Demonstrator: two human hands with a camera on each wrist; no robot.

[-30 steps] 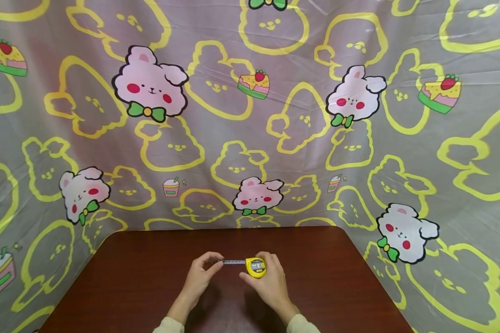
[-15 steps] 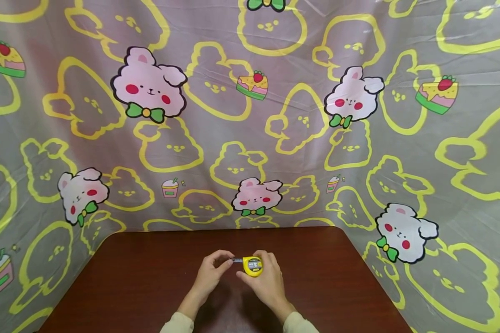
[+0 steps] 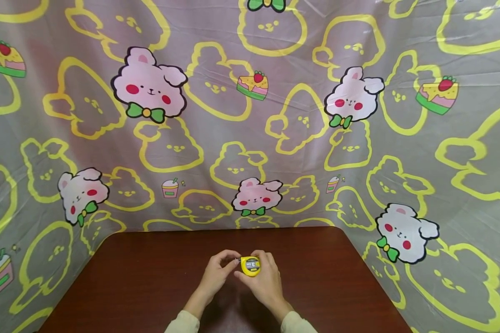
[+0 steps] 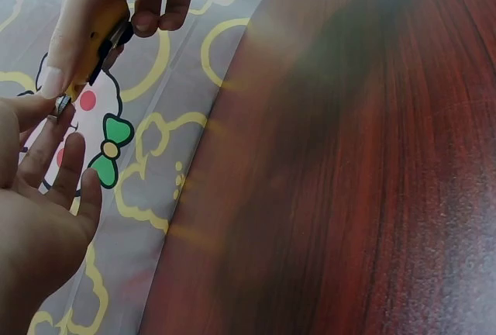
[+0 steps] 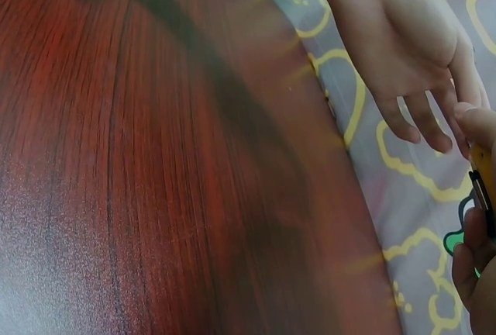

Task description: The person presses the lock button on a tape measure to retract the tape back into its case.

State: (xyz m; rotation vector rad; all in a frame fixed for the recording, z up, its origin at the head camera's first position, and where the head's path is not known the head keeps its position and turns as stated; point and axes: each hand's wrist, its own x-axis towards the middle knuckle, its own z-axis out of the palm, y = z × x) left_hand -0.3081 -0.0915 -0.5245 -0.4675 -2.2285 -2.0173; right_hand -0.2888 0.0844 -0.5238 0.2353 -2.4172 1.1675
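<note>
A yellow tape measure (image 3: 250,266) with a grey label is held above the table in my right hand (image 3: 266,280), its thumb on the near side and fingers round the far side. My left hand (image 3: 216,273) pinches the tape's metal end between thumb and forefinger, close beside the case. In the left wrist view a short bit of the tape end (image 4: 62,105) shows at those fingertips, and the case (image 4: 101,36) has a black clip. The right wrist view catches only the edge of the case (image 5: 482,188), with the left hand (image 5: 411,48) above it.
A dark red-brown wooden table (image 3: 150,268) lies under both hands, with their shadows on it. Grey cloth (image 3: 216,115) printed with yellow outlines and rabbit faces hangs behind the table and along both sides.
The stretch of tape between the hands has shortened to almost nothing. My left hand has moved right towards the case, and my right hand has shifted slightly left.
</note>
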